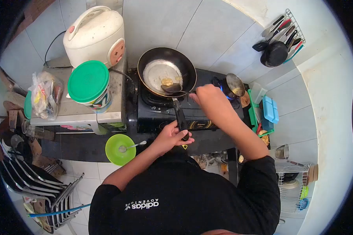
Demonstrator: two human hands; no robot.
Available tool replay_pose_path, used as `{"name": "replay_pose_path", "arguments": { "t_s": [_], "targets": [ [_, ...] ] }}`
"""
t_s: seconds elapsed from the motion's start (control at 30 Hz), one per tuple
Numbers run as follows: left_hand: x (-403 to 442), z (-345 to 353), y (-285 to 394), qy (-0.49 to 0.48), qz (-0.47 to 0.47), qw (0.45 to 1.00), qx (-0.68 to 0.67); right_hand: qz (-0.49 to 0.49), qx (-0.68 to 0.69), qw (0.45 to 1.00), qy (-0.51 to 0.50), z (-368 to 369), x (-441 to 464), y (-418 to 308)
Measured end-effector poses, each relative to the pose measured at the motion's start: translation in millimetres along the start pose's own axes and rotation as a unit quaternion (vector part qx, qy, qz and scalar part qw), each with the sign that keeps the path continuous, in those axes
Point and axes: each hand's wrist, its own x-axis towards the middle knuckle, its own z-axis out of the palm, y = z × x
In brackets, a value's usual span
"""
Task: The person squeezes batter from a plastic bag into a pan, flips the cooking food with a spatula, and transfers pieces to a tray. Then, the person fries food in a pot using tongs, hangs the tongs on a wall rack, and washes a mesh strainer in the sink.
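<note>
My left hand (171, 137) is closed around the black handle of a frying pan (188, 66), which sits on the left side of a black gas stove (200, 102). In my right hand (206, 96) is the handle of a dark ladle (171, 87), its rounded head resting low inside the pan. A small yellowish lump of food (167, 81) lies in the pan against the ladle's head. The pan's bottom is worn to a pale, shiny patch. Part of the ladle's handle is hidden by my fingers.
A small pot (235, 84) stands over a blue flame at the right. Left are a green bowl (115, 152) with a spoon, a green-lidded tub (88, 82) and a rice cooker (94, 37). Utensils (278, 49) hang on the wall; a green basket (257, 117) is at the right.
</note>
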Motion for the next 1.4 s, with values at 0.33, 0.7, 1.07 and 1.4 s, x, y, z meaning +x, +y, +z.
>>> {"name": "replay_pose_path", "arguments": {
  "t_s": [0.33,0.7,1.07,1.4],
  "targets": [
    [-3,1,4,0.009,-0.002,1.000,-0.019,0.036,-0.003,0.999,-0.010,-4,-7,-8],
    [3,-1,0,0.001,0.021,0.999,-0.035,0.046,-0.011,0.999,-0.008,4,-7,-9],
    [2,1,1,0.016,0.024,1.000,-0.003,0.010,0.024,1.000,0.016,8,2,-9],
    [1,7,4,0.020,0.021,1.000,0.007,0.014,-0.006,1.000,-0.027,-10,3,-13]
  ]
}}
